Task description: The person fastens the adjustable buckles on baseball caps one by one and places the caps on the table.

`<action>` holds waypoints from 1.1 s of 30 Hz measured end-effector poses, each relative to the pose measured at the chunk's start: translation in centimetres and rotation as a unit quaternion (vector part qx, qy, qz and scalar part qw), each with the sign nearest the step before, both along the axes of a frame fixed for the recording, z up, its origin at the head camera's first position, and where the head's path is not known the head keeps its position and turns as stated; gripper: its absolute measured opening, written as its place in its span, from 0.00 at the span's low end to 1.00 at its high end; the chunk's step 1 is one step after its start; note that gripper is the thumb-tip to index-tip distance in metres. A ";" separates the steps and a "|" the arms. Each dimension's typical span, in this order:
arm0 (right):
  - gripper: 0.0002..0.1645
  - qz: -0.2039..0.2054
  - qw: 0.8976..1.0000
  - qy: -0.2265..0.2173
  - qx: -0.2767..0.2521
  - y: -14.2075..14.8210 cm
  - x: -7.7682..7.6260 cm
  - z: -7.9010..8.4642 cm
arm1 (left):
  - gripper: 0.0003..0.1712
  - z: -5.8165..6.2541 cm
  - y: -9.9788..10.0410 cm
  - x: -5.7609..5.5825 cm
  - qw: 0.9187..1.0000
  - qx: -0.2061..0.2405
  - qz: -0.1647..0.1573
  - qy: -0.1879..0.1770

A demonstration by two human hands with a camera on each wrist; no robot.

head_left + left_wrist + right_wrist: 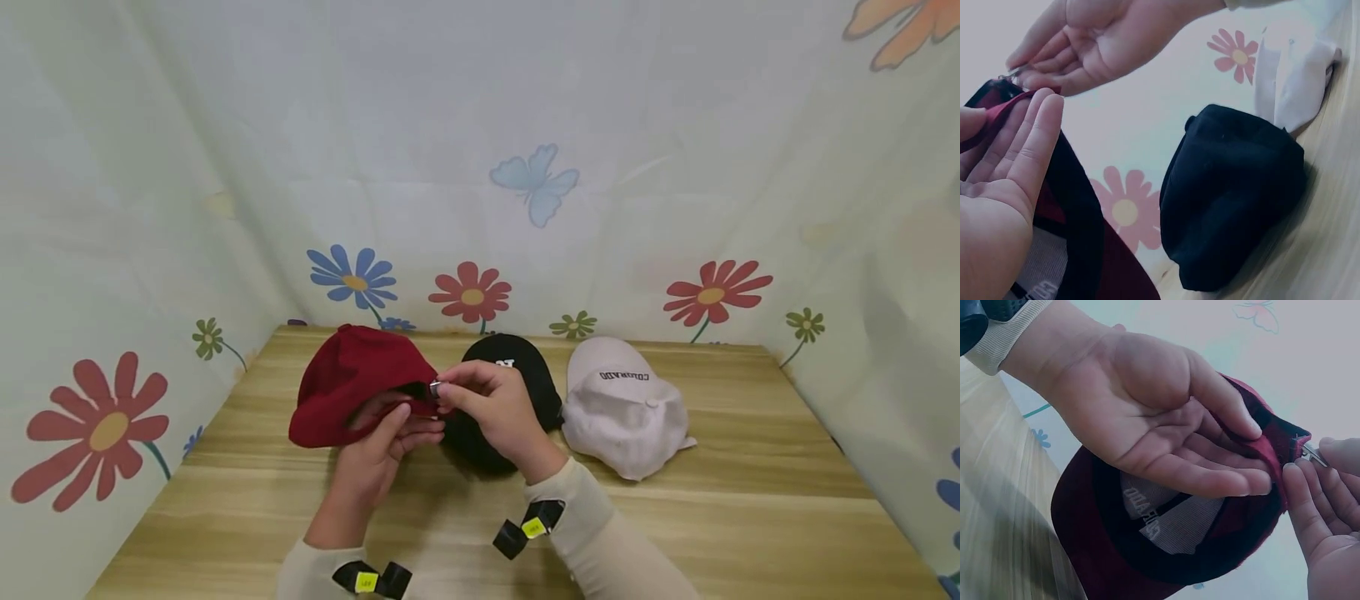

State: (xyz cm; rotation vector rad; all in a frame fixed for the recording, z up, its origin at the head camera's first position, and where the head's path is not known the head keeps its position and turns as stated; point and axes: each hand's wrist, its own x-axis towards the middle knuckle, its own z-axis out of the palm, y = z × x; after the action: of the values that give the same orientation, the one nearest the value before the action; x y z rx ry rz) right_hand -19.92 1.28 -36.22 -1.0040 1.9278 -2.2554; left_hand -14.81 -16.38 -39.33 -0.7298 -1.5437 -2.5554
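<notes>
A dark red baseball cap is held up over the left part of the table, its inside partly showing. With thumb and fingers, my left hand pinches the cap's red back strap. At the strap's end, my right hand pinches a small metal buckle between thumb and fingertips. Pale lettering on grey lining shows inside the cap. Behind the right hand lies a black cap with a white mark, partly covered by that hand. Its dark crown also shows in the left wrist view.
A pale pinkish cap with COLORADO lettering lies right of the black one. All this is on a wood-grain table. A white cloth backdrop printed with flowers and a butterfly encloses the table's back and sides.
</notes>
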 end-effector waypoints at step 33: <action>0.10 -0.010 0.999 -0.020 -0.028 -0.7 0.2 -0.3 | 0.15 1.9 0.6 1.4 0.990 0.101 0.082 0.046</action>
State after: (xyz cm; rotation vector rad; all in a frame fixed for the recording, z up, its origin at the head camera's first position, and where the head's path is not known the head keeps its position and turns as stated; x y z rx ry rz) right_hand -19.72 0.59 -36.55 -0.9404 1.8780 -2.3340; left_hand -13.38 -15.73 -37.46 -0.6568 -1.2382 -2.4723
